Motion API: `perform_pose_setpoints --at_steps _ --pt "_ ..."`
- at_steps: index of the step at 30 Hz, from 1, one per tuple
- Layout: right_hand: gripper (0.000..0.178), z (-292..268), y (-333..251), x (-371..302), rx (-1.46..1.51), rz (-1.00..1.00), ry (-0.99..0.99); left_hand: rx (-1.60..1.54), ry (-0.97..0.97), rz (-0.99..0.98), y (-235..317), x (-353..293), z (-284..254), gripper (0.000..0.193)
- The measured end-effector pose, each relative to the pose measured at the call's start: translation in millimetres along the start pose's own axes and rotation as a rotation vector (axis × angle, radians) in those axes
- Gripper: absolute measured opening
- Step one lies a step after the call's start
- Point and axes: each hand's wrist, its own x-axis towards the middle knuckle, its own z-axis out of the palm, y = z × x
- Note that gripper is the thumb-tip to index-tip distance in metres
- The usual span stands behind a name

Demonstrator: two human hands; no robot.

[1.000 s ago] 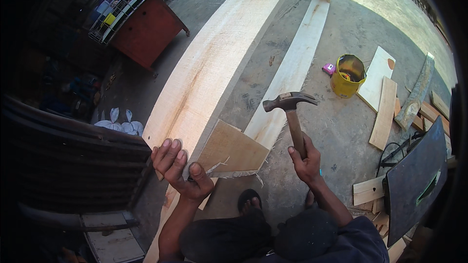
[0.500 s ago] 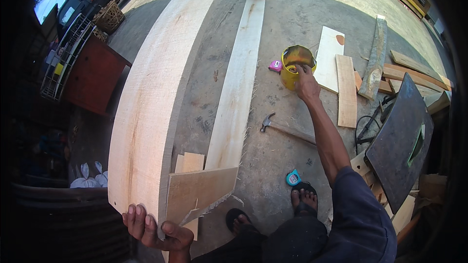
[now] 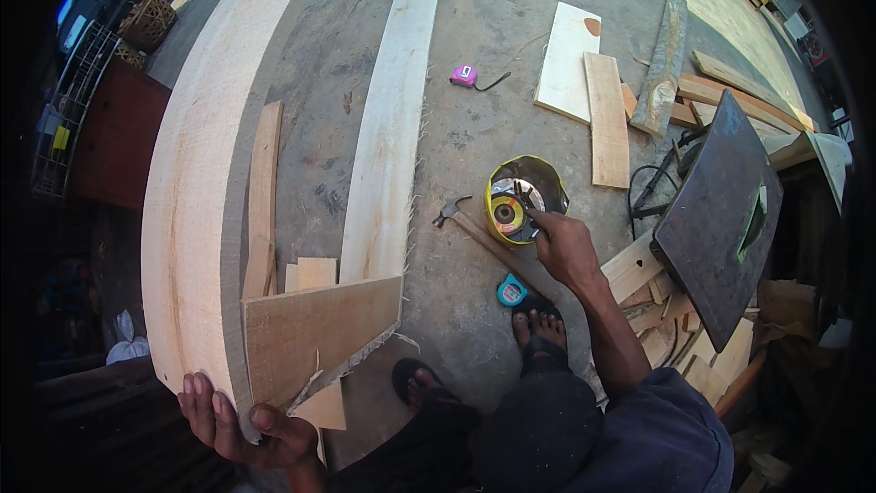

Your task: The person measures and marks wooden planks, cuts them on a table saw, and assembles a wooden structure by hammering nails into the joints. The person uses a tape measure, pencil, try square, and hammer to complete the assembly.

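Observation:
My left hand (image 3: 233, 424) grips the near end of a long, wide wooden plank (image 3: 205, 164), fingers on its outer face and thumb on the inner side. A short board (image 3: 319, 333) runs across from that end to a second long plank (image 3: 388, 137). My right hand (image 3: 566, 246) is closed on the rim of a yellow tub (image 3: 560, 181). Inside the tub lies a grinding disc (image 3: 505, 211) among other small items I cannot make out. Beside the tub is a claw hammer (image 3: 452, 211), its handle passing close to the tub's underside.
A teal tape measure (image 3: 511, 290) lies by my right foot, a pink tape measure (image 3: 464, 77) farther off. To the right stand a dark metal plate (image 3: 716, 228) with a slot, wood offcuts and loose boards (image 3: 607, 119). A red cabinet (image 3: 114, 132) is at the left.
My right hand has brought the yellow tub nearer, away from the pink tape measure to beside the hammer. The left hand keeps its grip on the plank. The whole view has shifted.

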Motion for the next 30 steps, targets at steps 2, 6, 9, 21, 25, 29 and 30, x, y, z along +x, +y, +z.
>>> perform_pose_setpoints --at_steps 2,6,9,21,25,29,30 --pt "0.026 -3.8 4.8 33.2 0.017 -0.050 0.080 -0.016 0.020 0.006 -1.5 -0.1 1.6 0.033" --pt "0.023 43.9 28.9 114.0 -0.448 0.046 -0.578 -0.027 0.005 0.009 -0.9 -0.3 0.2 0.034" --pt "0.025 80.6 55.2 141.9 -0.598 -0.127 -0.807 -0.019 -0.013 0.023 -0.3 0.9 -3.1 0.035" --pt "0.021 79.4 69.1 126.1 -0.657 -0.014 -0.420 -0.023 0.029 0.005 0.1 0.9 6.3 0.032" --pt "0.023 87.8 84.1 136.6 -0.659 -0.238 -0.655 -0.033 0.005 0.010 1.2 1.9 2.2 0.033" --pt "0.026 90.8 89.4 138.4 -0.663 -0.183 -0.588 -0.023 -0.017 0.002 0.7 -0.4 -1.3 0.033" --pt "0.026 91.5 88.4 137.4 -0.612 -0.177 -0.552 -0.024 -0.014 0.005 0.4 -0.5 -1.0 0.034"
